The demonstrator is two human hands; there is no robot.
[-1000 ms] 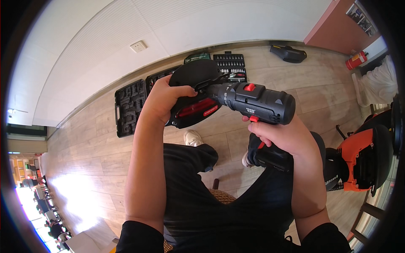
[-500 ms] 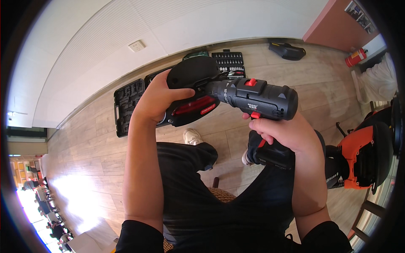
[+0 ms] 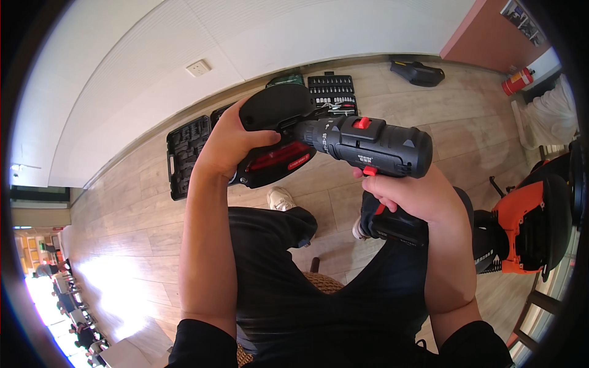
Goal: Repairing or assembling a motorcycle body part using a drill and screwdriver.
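Observation:
My right hand (image 3: 414,193) wraps the handle of a black cordless drill (image 3: 389,150) with red switches, a finger by its trigger. The drill lies level, its nose pointing left. My left hand (image 3: 227,144) grips a black plastic housing with a red tail light (image 3: 276,157), thumb on top and other fingers out of sight behind it. A rounded black panel (image 3: 276,107) forms the housing's far side. The drill's tip meets the housing's right side between panel and light; the bit and any screw there cannot be made out.
Beyond my hands, an open black tool case (image 3: 184,153) and a socket set (image 3: 331,86) lie on the wood floor by the white wall. A black plastic part (image 3: 417,74) sits farther right. An orange and black machine (image 3: 521,221) stands at my right, a fire extinguisher (image 3: 517,81) behind it.
The housing and the drill's front have shifted slightly left and down together. Both hands keep their holds, and the drill stays against the housing.

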